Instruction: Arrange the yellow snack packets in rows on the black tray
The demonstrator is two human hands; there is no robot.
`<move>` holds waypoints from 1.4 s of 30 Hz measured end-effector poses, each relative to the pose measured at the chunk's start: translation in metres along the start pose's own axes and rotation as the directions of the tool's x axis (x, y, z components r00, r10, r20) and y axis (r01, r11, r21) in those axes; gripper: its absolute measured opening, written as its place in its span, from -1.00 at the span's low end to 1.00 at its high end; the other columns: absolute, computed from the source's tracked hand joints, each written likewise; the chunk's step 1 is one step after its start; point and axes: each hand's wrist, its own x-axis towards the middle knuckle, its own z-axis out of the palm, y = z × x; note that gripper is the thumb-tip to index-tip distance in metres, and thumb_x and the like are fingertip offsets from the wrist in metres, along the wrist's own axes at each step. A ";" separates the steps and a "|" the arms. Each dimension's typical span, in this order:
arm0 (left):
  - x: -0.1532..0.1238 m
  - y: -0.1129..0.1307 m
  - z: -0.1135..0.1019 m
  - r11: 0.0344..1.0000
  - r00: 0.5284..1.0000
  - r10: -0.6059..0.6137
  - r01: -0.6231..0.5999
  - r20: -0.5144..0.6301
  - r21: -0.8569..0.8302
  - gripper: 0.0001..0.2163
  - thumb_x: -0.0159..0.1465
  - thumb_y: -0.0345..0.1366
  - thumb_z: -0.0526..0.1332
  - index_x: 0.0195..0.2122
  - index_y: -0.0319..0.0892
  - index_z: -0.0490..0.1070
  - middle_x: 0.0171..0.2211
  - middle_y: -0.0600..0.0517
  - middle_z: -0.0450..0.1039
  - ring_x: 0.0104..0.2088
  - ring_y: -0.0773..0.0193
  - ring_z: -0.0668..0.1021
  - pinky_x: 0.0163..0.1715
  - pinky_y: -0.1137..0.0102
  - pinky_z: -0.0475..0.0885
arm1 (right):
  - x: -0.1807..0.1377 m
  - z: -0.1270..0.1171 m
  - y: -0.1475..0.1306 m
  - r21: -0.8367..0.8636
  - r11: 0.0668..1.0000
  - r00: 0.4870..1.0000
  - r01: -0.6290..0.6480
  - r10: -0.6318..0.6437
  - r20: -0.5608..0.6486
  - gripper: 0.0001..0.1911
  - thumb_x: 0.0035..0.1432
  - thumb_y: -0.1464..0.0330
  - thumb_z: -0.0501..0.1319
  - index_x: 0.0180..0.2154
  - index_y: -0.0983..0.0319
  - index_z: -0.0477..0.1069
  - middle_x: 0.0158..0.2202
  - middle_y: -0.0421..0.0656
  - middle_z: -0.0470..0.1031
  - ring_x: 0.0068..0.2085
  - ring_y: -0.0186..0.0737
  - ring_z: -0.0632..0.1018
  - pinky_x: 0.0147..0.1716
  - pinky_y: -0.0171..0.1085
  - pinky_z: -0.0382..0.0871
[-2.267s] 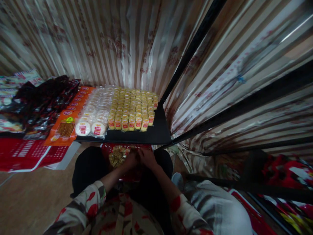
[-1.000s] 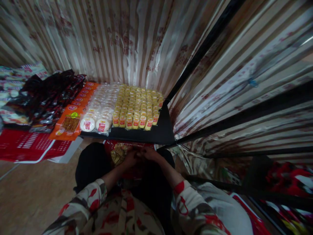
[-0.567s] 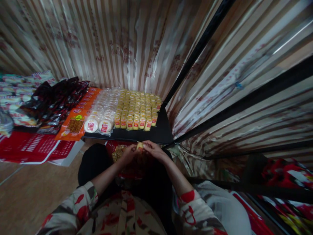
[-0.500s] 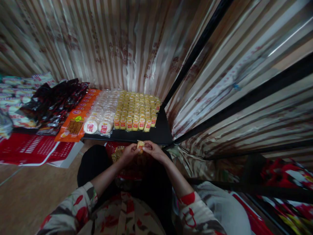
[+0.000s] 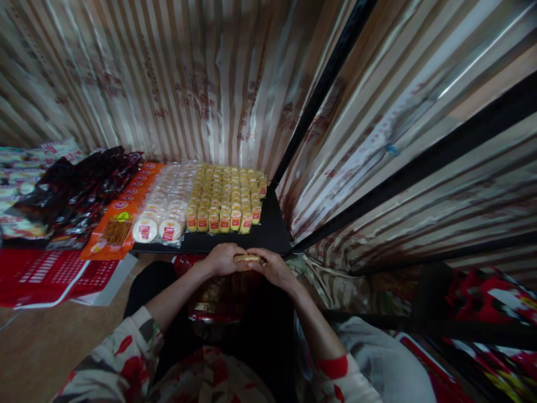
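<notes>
My left hand (image 5: pixel 222 259) and my right hand (image 5: pixel 274 268) meet at the front edge of a black shelf (image 5: pixel 268 235), both closed on one small yellow packaged snack (image 5: pixel 247 258) held flat between them. Under my forearms a red basket (image 5: pixel 210 302) with more wrapped snacks rests on my lap. On the shelf, just beyond my hands, stand rows of yellow snack packs with red labels (image 5: pixel 224 196).
Round white wrapped cakes (image 5: pixel 161 207), orange packets (image 5: pixel 115 224) and dark red-black packets (image 5: pixel 75 190) lie left of the yellow rows. Red flat crates (image 5: pixel 37 268) sit at lower left. Striped curtain fabric and black shelf rails (image 5: pixel 377 184) close in behind and to the right.
My hands have risen out of the red basket to the shelf's front edge, bringing the small yellow snack with them; it now lies flat between both hands.
</notes>
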 end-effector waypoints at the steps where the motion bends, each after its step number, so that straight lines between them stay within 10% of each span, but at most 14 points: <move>1: 0.004 0.001 -0.003 1.000 1.000 -0.020 0.020 0.002 -0.008 -0.73 0.14 -0.12 0.16 -0.17 -0.03 0.50 -0.33 0.05 0.50 -0.33 0.25 0.51 -0.36 0.48 0.30 | 0.000 -0.003 0.000 -0.034 0.999 1.000 -0.001 0.000 -0.005 -0.74 0.04 0.31 0.23 -0.16 0.14 0.47 -0.22 -0.16 0.53 -0.20 -0.23 0.51 -0.13 -0.23 0.36; 12: 0.046 0.024 -0.011 0.996 0.994 0.048 -0.055 -0.099 -0.067 -0.65 0.15 -0.15 0.19 -0.05 -0.16 0.39 -0.11 -0.05 0.45 -0.09 0.16 0.47 -0.08 0.34 0.34 | 0.003 0.002 0.013 0.090 0.996 0.971 -0.022 0.043 -0.234 -0.59 -0.01 0.26 0.26 -0.07 0.17 0.40 -0.22 -0.15 0.50 -0.25 -0.23 0.48 -0.24 -0.26 0.38; 20: 0.055 0.028 0.017 0.994 0.878 -0.025 -0.028 -0.478 -0.104 -0.68 0.27 -0.35 0.00 0.04 -0.19 0.25 -0.04 -0.09 0.33 -0.06 0.22 0.44 -0.02 0.28 0.37 | 0.044 -0.007 0.046 0.455 0.887 0.881 -0.078 0.275 -0.385 -0.56 -0.04 0.21 0.24 -0.10 0.24 0.38 -0.30 -0.15 0.52 -0.32 -0.26 0.51 -0.28 -0.29 0.41; 42: 0.059 0.003 0.059 0.998 0.956 0.022 -0.038 -0.291 -0.048 -0.66 0.20 -0.47 -0.03 -0.03 -0.26 0.33 0.03 -0.14 0.32 0.04 0.19 0.39 0.08 0.27 0.31 | 0.085 0.006 0.055 0.101 0.988 0.808 -0.114 0.152 -0.569 -0.58 0.10 0.34 0.07 0.02 0.27 0.33 -0.10 0.01 0.39 -0.17 -0.22 0.49 -0.26 -0.27 0.45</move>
